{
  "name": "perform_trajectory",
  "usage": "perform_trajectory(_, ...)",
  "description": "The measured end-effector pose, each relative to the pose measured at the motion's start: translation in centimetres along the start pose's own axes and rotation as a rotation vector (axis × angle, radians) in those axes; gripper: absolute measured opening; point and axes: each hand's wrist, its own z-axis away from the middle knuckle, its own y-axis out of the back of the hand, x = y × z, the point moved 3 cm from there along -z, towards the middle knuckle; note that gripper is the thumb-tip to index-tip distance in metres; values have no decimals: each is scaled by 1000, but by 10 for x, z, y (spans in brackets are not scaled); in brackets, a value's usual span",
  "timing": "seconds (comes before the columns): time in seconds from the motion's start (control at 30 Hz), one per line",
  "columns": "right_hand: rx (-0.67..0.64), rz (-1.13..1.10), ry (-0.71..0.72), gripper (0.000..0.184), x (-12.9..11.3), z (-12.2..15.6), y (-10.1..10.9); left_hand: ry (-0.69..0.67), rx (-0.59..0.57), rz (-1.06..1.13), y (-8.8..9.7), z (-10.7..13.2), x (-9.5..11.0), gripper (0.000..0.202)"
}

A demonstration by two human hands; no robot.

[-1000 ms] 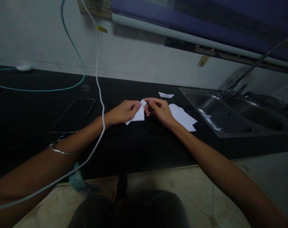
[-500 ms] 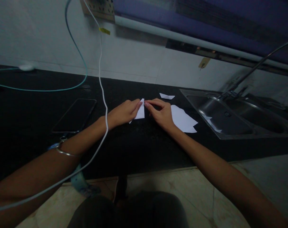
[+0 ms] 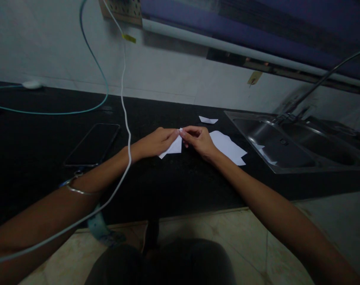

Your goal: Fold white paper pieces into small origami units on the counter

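Note:
A small folded sheet of white paper [image 3: 175, 147] is between my hands, just above or on the black countertop [image 3: 156, 182]. My left hand [image 3: 160, 141] grips its left side, thumb on top, and covers part of it. At the paper's top corner, the thumb and fingers of my right hand [image 3: 197, 138] pinch the edge, close to the left thumb. Right of that hand lies a loose stack of white paper sheets [image 3: 227, 146]. Behind the stack sits a small folded paper boat shape [image 3: 208, 120].
A black phone [image 3: 93, 145] lies left of my left forearm. A white cable [image 3: 125, 114] hangs across that forearm. To the right is a steel double sink [image 3: 277, 168] with a curved faucet [image 3: 325, 79]. A teal cable [image 3: 104, 99] loops at the back left.
My hands and the folded paper have shifted slightly nearer to me. My right fingers have closed in on the paper's top corner, and more of its lower left point shows.

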Motion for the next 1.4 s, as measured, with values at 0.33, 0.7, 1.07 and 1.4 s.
perform_trajectory(0.33,339,-94,9,25,4,-6,26,134,-33,264,7,6,-6,30)
perform_trajectory(0.7,119,-341,-218,13,8,-7,17,25,135,53,16,7,-4,27)
perform_trajectory(1.07,-60,-408,-375,5,4,-3,13,-180,164,-42,27,9,12,28)
perform_trajectory(1.4,-159,-66,-304,40,10,-3,5,68,496,46,34,10,18,33)
